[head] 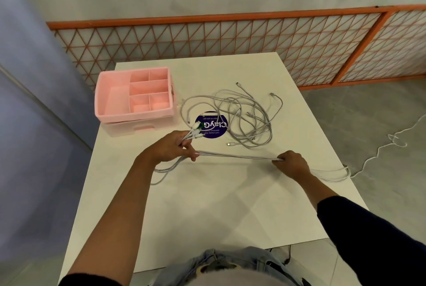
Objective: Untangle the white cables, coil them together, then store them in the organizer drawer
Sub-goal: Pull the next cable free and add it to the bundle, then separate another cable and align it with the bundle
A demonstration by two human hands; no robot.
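Several white cables (237, 157) gathered by their ends, none coiled or stored yet.
Head view: the left hand (175, 147) curls its fingers round a bunch of connector ends, and the right hand (291, 164) fists round the same strands, drawn straight between them above the table (207, 205). A loose tangle (244, 115) lies beyond, partly over a round blue sticker (211, 127). Untangling looks partway done; coiling and the pink organizer's (134, 94) shut drawer (140, 127) are left.

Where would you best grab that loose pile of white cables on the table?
By the free plug end at the near edge of the pile, pinched from above, from the person's side. It lies flat on the table, sticking out clear of the loops, so it probably lifts without snagging others.
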